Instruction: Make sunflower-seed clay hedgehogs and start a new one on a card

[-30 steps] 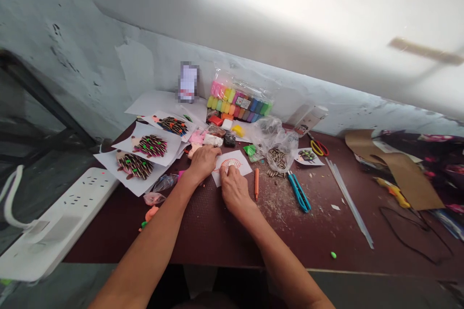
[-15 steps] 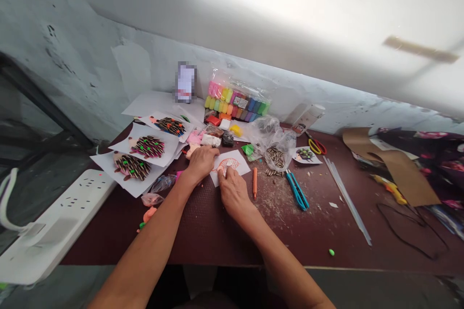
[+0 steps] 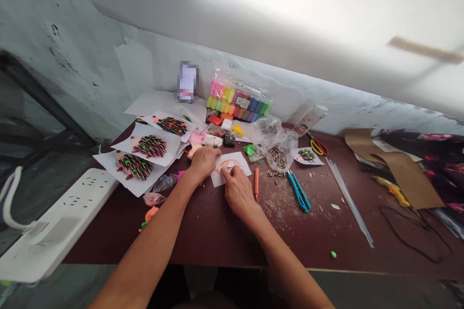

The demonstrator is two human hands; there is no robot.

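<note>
A small white sheet [image 3: 245, 162] with an orange line drawing lies in front of me. Pale clay [image 3: 229, 164] partly covers the drawing, some of it hidden by my fingers. My left hand [image 3: 205, 163] rests at the sheet's left edge, fingers laid toward the drawing. Over the lower part of the drawing, my right hand [image 3: 239, 192] has its fingers bent and pinched together at the clay. An orange marker [image 3: 256, 184] lies just right of that hand. Behind the sheet sit lumps of clay, including a white packet [image 3: 212, 140] and a black one [image 3: 229, 139].
Sheets with seed-covered hedgehogs [image 3: 149, 146] are at left, beside a power strip [image 3: 61, 222]. A bag of striped seeds [image 3: 277, 157], a teal utility knife [image 3: 299, 192], scissors [image 3: 319, 147] and glue sticks [image 3: 350, 203] lie right. Clay packs [image 3: 239, 104] stand at the wall.
My right hand's fingers have drawn closer together and curled over the clay, showing more of the drawing's left side. The left hand stays at the sheet's edge. The view has shifted slightly.
</note>
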